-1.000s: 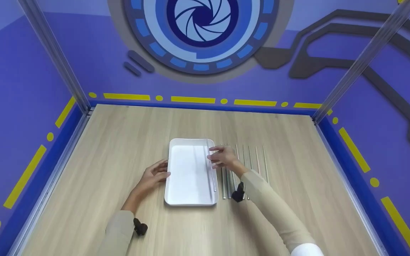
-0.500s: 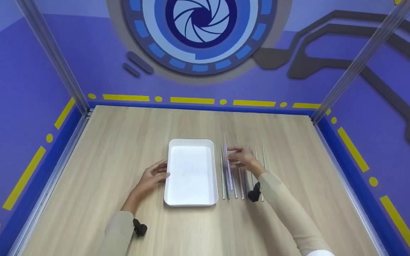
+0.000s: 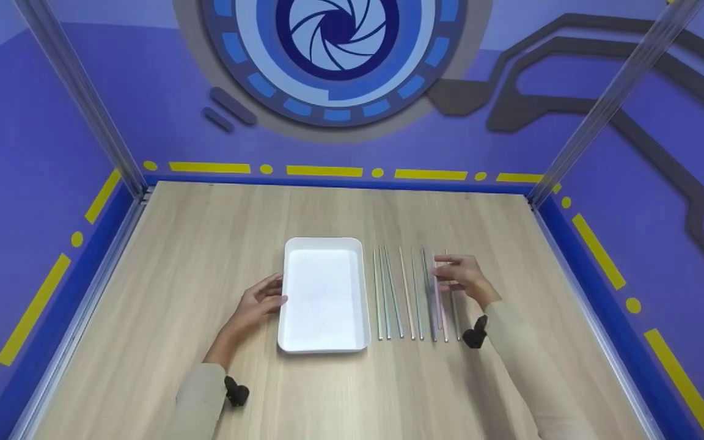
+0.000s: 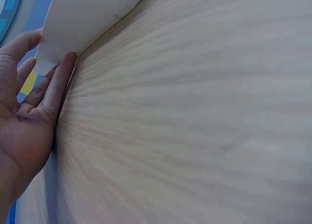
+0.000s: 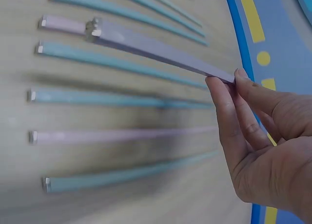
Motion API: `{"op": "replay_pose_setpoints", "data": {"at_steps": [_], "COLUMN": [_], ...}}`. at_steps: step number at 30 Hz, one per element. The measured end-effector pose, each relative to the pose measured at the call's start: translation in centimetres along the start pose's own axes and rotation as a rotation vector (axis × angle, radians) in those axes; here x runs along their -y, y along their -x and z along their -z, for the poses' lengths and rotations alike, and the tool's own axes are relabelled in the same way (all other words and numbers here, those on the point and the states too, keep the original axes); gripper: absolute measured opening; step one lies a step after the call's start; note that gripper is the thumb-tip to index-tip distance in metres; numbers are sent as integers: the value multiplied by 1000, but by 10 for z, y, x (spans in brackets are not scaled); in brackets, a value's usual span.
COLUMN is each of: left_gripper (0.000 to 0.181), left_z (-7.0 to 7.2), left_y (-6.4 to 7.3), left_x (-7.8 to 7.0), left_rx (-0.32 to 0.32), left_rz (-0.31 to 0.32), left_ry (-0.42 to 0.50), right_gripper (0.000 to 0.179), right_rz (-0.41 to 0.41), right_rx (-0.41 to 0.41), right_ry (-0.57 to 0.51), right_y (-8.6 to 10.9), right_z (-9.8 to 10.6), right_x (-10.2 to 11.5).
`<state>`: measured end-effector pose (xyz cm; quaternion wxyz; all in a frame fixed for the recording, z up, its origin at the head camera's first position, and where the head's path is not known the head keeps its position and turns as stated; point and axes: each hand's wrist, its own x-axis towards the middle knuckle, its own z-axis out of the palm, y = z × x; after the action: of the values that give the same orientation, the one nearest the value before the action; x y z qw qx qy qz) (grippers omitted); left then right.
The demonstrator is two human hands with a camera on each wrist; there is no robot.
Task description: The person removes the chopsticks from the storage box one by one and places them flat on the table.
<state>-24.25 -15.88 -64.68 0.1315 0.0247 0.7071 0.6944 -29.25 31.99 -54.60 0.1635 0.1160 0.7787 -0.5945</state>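
My left hand (image 3: 257, 305) holds the left side of a white rectangular tray (image 3: 282, 330). Its thumb is at the rim, and in the left wrist view its fingertips touch the outer wall low down, by the table. Off to the right, my right hand (image 3: 463, 278) pinches a lilac chopstick (image 5: 156, 51) between thumb and fingertips, near one end. This chopstick is raised above a row of chopsticks lying side by side; the near ones in the right wrist view include a turquoise chopstick (image 5: 122, 98) and a pink chopstick (image 5: 112, 135).
The row of chopsticks (image 3: 413, 293) lies right of the tray on a wooden table (image 3: 236, 226). Purple-blue panels (image 3: 162, 73) enclose the back and sides. Metal posts (image 3: 83, 91) stand at the rear corners.
My right hand has moved right, from the tray's right edge across the row, carrying the lilac chopstick out of the tray. My left hand has stayed at the tray, which has not visibly moved.
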Motion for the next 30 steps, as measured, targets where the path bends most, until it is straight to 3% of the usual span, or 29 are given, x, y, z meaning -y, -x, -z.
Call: {"op": "replay_pose_setpoints", "data": {"at_steps": [9, 16, 30], "left_gripper": [68, 68, 67], "left_z": [1, 3, 4], "left_y": [1, 1, 1], "left_x": [-2, -2, -3], "left_rx": [-20, -6, -7], "left_rz": [11, 2, 5], "left_ry": [-3, -6, 9], "right_gripper": [58, 56, 49], "right_rz": [-1, -12, -25], "right_rx": [-22, -35, -87], "right_ry": [64, 131, 265], "right_y": [6, 7, 6], "right_z": [42, 62, 56], "right_x": [-11, -21, -42]}}
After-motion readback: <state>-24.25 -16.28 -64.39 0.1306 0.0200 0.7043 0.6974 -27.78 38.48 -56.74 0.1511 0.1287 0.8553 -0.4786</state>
